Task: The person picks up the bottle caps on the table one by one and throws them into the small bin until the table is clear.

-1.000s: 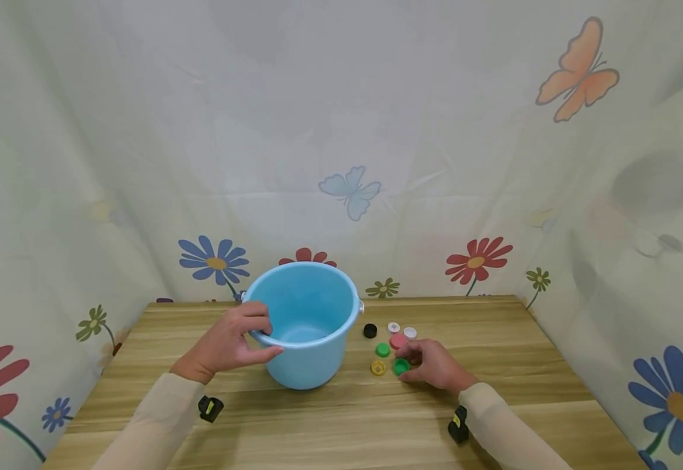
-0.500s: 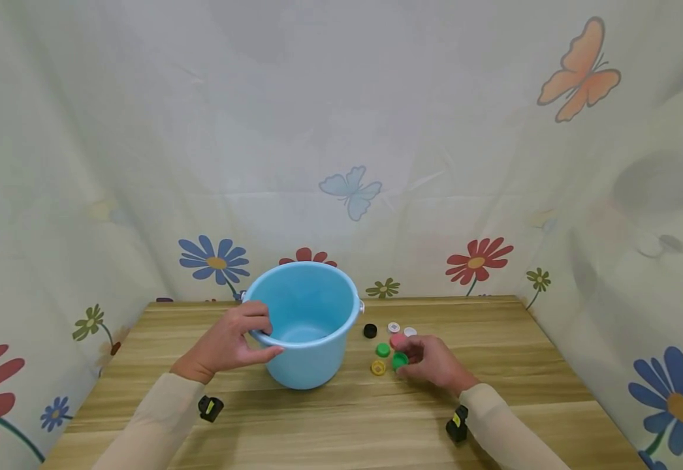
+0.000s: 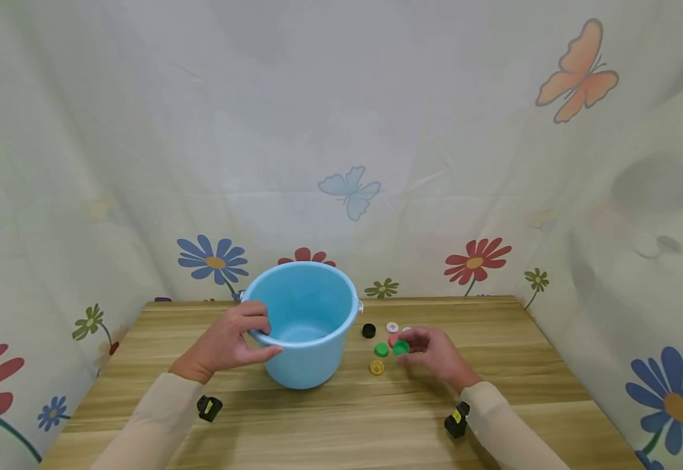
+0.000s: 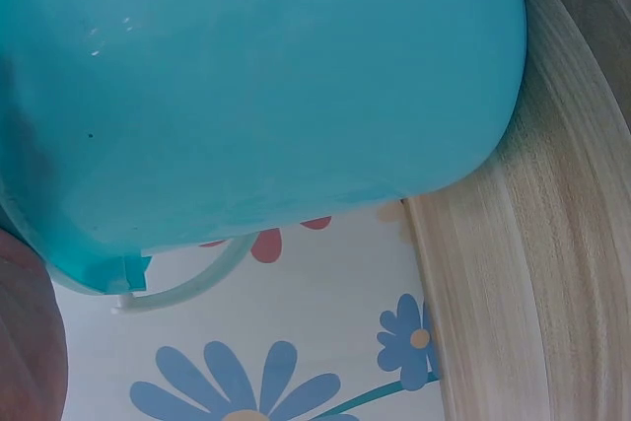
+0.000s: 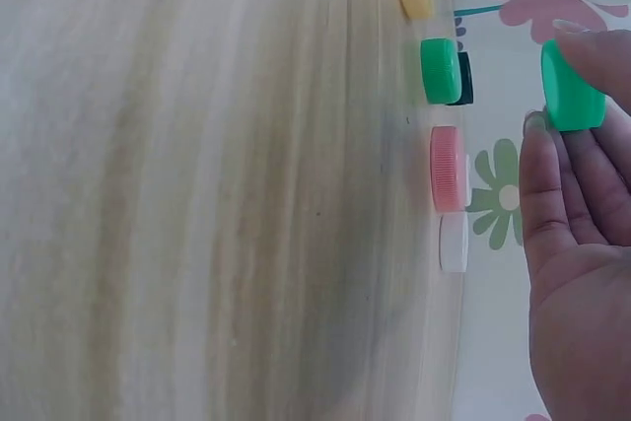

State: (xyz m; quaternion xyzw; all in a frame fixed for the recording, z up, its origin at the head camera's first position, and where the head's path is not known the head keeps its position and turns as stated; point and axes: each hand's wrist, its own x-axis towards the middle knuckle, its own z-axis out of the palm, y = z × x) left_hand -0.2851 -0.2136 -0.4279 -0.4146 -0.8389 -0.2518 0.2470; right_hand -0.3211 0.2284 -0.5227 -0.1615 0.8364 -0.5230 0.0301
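Observation:
A light blue bucket (image 3: 306, 369) stands upright on the wooden table, left of centre. My left hand (image 3: 232, 339) grips its near left rim, thumb outside and fingers curled over into it. In the left wrist view the bucket wall (image 4: 276, 76) fills most of the picture. My right hand (image 3: 438, 358) pinches a green bottle cap (image 3: 401, 348) between thumb and fingers. The right wrist view shows this green cap (image 5: 574, 91) raised off the tabletop, hollow side partly visible in the head view. Beside that hand lie another green cap (image 3: 381, 350) and a pink cap (image 3: 394, 340), partly covered by fingers.
A yellow cap (image 3: 377, 367), a black cap (image 3: 368, 331) and a white cap (image 3: 392, 327) lie right of the bucket. Another white cap (image 3: 407, 330) shows just behind the right hand. A flowered curtain (image 3: 347, 130) hangs behind the table (image 3: 318, 431).
My right hand has lifted the green cap up and slightly away from the table's near side. The left hand and the bucket have stayed in place.

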